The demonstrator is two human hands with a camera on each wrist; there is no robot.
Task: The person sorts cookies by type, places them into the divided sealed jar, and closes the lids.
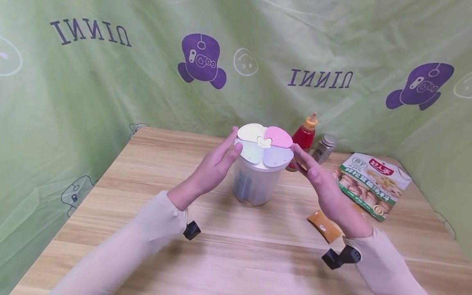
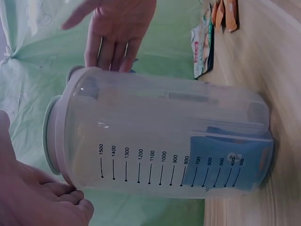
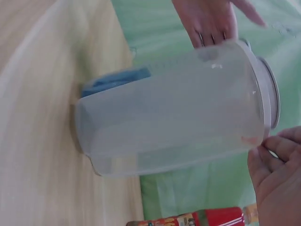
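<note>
A tall clear container with a flower-shaped lid in yellow, pink, pale green and lavender stands on the wooden table. Black measuring marks run along its side, and a blue packet shows through the wall near the bottom. From the left, my left hand reaches the lid's edge with fingers extended. On the opposite side, my right hand has its fingertips right at the rim, fingers nearly straight. The right wrist view shows these fingertips against the edge of the lid.
Behind the container stand a red sauce bottle with a yellow cap and a small silver-capped jar. A printed food pouch lies to the right, with orange sachets near my right forearm. A green printed curtain surrounds the table.
</note>
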